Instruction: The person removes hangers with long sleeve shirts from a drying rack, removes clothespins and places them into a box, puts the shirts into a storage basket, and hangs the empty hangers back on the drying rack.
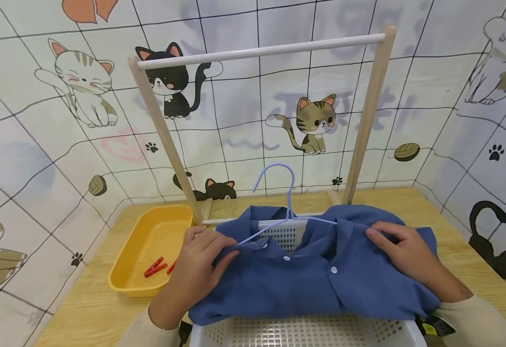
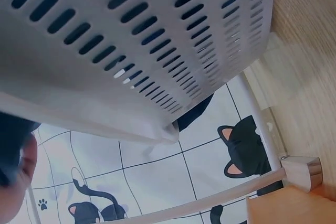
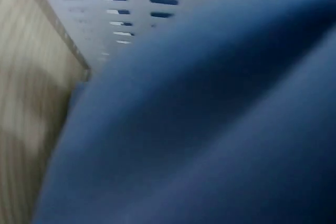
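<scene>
A blue buttoned shirt point(image 1: 287, 289) lies spread across the white basket, its collar toward the rack. Partly inside its neck is a light purple clothes hanger point(image 1: 291, 188), hook up; its right arm runs under the cloth and its left arm lies across the opening. My left hand point(image 1: 203, 258) pinches the shirt's left side near the hanger's left end. On the other side, my right hand point(image 1: 409, 253) grips the shirt's right shoulder, thumb on top and the other fingers partly hidden. Blurred blue cloth fills most of the right wrist view.
Under the shirt stands a slotted white basket point(image 2: 147, 30). Behind it rises a rack with wooden posts point(image 1: 367, 120) and a white rod point(image 1: 261, 50). A yellow tray point(image 1: 149, 231) at the left holds red clothespins point(image 1: 154, 267). The wooden table point(image 1: 75, 299) meets cat-patterned walls.
</scene>
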`<state>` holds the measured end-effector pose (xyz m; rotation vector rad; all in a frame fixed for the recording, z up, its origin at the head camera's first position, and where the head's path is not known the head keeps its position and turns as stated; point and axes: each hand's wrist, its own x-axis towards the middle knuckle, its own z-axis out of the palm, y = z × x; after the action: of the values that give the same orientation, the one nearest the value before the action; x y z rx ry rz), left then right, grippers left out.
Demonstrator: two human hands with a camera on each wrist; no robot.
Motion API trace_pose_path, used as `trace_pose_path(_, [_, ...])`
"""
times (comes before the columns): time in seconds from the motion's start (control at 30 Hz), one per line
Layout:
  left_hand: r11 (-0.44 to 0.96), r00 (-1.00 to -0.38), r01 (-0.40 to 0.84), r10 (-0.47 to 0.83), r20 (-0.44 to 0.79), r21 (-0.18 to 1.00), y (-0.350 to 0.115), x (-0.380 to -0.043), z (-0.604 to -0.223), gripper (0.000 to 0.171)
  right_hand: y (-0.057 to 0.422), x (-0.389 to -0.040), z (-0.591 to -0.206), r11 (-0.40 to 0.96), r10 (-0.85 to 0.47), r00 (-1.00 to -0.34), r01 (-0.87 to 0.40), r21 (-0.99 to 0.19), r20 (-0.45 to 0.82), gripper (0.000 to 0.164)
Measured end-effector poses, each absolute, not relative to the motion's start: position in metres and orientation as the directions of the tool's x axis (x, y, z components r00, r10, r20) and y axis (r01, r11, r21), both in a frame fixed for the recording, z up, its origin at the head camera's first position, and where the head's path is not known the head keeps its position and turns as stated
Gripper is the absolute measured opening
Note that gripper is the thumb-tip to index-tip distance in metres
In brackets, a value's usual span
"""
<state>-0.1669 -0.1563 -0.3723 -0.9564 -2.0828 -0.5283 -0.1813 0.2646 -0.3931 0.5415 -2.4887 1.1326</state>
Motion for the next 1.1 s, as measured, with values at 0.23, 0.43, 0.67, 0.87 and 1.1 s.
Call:
trace_pose_path(0.23, [0.614,-0.407,0.787,0.449,0.796,0.056,-0.155,-0.169,-0.377,0.013,0.263,-0.179,-0.382,0.640,-0.267,-0.788,-0.575,-0.510,0.554,0.024])
trace_pose_path(0.43, [0.584,-0.386,0.810,0.463,0.798,0.054,-0.153,-0.168,-0.377,0.014,0.254,-0.167,-0.371,0.667,-0.331,-0.764,-0.604,-0.435,0.554,0.031])
trace_pose_path(0.67, [0.541,-0.391,0.835,0.458,0.798,0.098,-0.150,-0.168,-0.378,0.017,0.240,-0.158,-0.374,0.638,-0.363,-0.679,-0.681,-0.361,0.639,0.037])
trace_pose_path(0.87, [0.514,-0.396,0.847,0.445,0.803,0.133,-0.146,-0.171,-0.383,0.017,0.235,-0.163,-0.385,0.618,-0.327,-0.610,-0.716,-0.324,0.722,0.031])
trace_pose_path(1.1, [0.495,-0.368,0.855,0.374,0.851,0.152,-0.144,-0.175,-0.389,0.027,0.231,-0.170,-0.397,0.596,-0.271,-0.548,-0.741,-0.309,0.792,0.020])
